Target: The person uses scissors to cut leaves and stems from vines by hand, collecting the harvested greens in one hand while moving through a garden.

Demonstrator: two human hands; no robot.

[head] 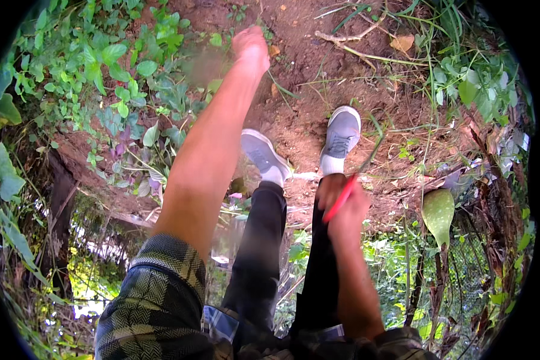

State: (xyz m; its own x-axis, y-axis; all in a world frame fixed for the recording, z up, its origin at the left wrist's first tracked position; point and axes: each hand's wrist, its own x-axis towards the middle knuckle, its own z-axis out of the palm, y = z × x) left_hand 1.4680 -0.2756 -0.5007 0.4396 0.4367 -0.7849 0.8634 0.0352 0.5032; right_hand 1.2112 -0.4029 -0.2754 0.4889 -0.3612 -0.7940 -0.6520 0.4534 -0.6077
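Observation:
My left hand (252,49) reaches far forward, low over the reddish soil (297,94), with its fingers curled downward at small weeds; whether it grips a stem is hidden. My right hand (348,209) is closed round the red handle (339,198) of a slender tool near my right shin. The tool's thin, dark, blurred blade or shaft (373,150) points up and to the right, beside my right shoe (343,128); its exact kind cannot be told.
Leafy green plants (112,58) grow thickly at the left. A forked dry branch (342,39) and long grass lie at the upper right. My grey left shoe (263,153) stands on the soil. A large speckled leaf (438,216) and woody stems (495,229) are on the right.

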